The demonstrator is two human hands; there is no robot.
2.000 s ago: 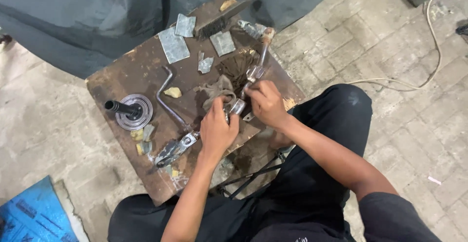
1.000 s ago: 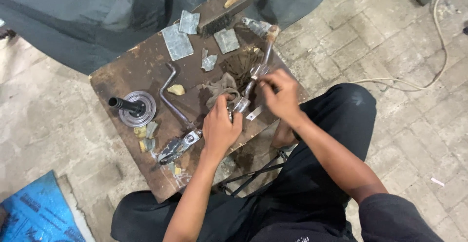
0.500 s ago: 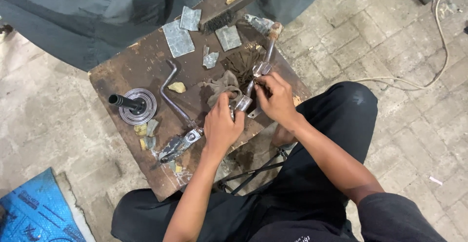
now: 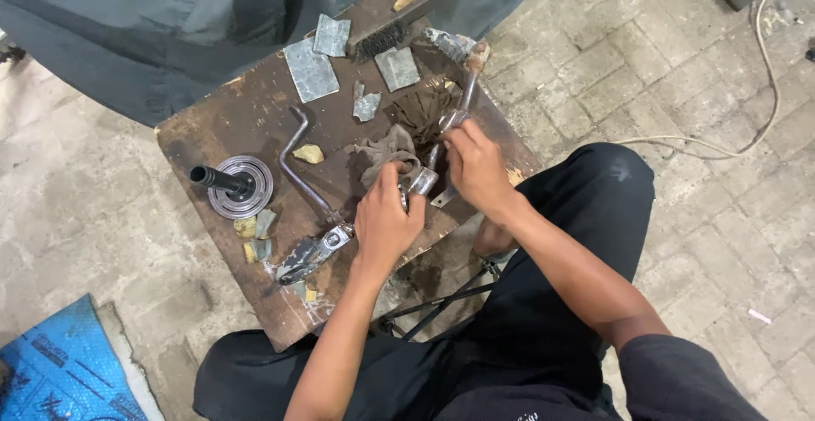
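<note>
A small metal part is clamped in the left hand, fingers curled shut around it, near the tabletop's right edge, just beside a crumpled grey rag. The right hand is closed on the lower end of a long metal lever — its shaft runs up toward the far right corner, where its rusty end is seen. The two hands are nearly touching over the part; the exact join of part and lever cannot be told.

Elsewhere on the tabletop:
- a bent steel crank rod lies across the middle, ending in a grimy clamp piece near the front edge;
- a ribbed pulley disc with black spindle is set at the left edge;
- sandpaper scraps and a wire brush lie along the far edge — a yellowish lump sits beside the rod.
</note>
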